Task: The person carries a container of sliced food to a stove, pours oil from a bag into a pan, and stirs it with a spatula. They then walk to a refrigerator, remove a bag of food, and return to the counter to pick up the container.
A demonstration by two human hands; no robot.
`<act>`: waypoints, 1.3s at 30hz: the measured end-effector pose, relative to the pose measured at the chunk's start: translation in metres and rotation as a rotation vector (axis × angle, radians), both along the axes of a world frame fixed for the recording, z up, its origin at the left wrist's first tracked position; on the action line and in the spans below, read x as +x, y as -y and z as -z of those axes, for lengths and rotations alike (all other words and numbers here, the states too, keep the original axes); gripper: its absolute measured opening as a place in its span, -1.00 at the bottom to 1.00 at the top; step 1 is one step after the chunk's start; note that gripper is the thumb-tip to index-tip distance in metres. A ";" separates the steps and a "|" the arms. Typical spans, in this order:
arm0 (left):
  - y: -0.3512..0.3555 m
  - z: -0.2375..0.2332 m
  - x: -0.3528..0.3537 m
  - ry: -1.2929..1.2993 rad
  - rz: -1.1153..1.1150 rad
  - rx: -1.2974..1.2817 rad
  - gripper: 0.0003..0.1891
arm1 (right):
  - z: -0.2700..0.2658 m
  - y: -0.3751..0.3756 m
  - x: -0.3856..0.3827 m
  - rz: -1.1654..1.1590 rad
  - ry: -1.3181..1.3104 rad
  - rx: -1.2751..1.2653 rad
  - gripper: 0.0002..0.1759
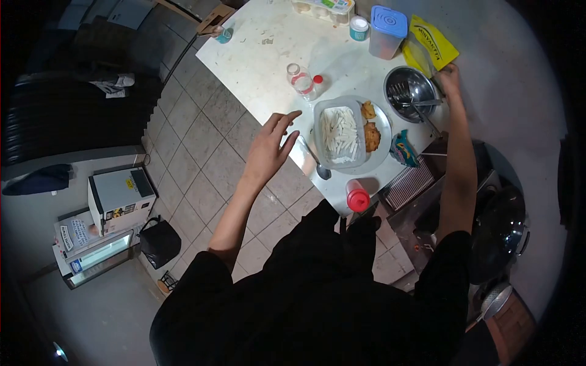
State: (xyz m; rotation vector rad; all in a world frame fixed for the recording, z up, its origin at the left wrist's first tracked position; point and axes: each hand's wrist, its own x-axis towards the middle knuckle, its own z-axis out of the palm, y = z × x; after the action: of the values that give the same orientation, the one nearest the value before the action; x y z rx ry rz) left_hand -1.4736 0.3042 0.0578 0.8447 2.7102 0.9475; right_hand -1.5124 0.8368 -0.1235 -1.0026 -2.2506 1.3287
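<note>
My left hand [268, 149] hovers over the table's near left edge, fingers apart and holding nothing. Nearest to it are a spoon [323, 171] and a clear plastic tub [355, 160] of white, powdery strips [339, 131]. At the far right, the fingers of my right hand [450, 84] close on the bottom corner of a yellow cooking oil pouch [432, 44]; the fingertips are partly hidden. Just beside that hand stands a steel bowl [390, 91] with metal utensils in it. Fried pieces [371, 137] lie on a plate [384, 116] beside the tub.
Clear bottles [301, 82], a blue-lidded container [389, 30], a small jar [359, 28] and an egg carton [323, 9] stand on the white table [256, 67]. A red-capped bottle [358, 198] and teal packet [403, 148] are nearer. A stove and dark wok lid [500, 229] lie right.
</note>
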 end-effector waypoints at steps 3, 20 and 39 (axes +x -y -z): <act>-0.009 -0.008 -0.001 -0.078 0.044 0.028 -0.54 | 0.007 -0.018 0.003 -0.046 0.004 -0.048 -0.14; 0.098 0.184 -0.038 0.121 -0.118 -0.780 -0.69 | -0.123 0.149 0.161 -0.029 -0.490 -0.121 -0.69; 0.043 0.270 -0.032 0.295 0.234 -0.972 -0.64 | -0.090 0.236 0.276 0.044 -0.130 -0.324 -0.77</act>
State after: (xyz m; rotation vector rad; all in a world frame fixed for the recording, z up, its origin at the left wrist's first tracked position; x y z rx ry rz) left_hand -1.5058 0.2615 -0.2117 0.6867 2.2906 -0.2945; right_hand -1.2360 0.6013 -0.0333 -1.0274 -1.9471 1.7232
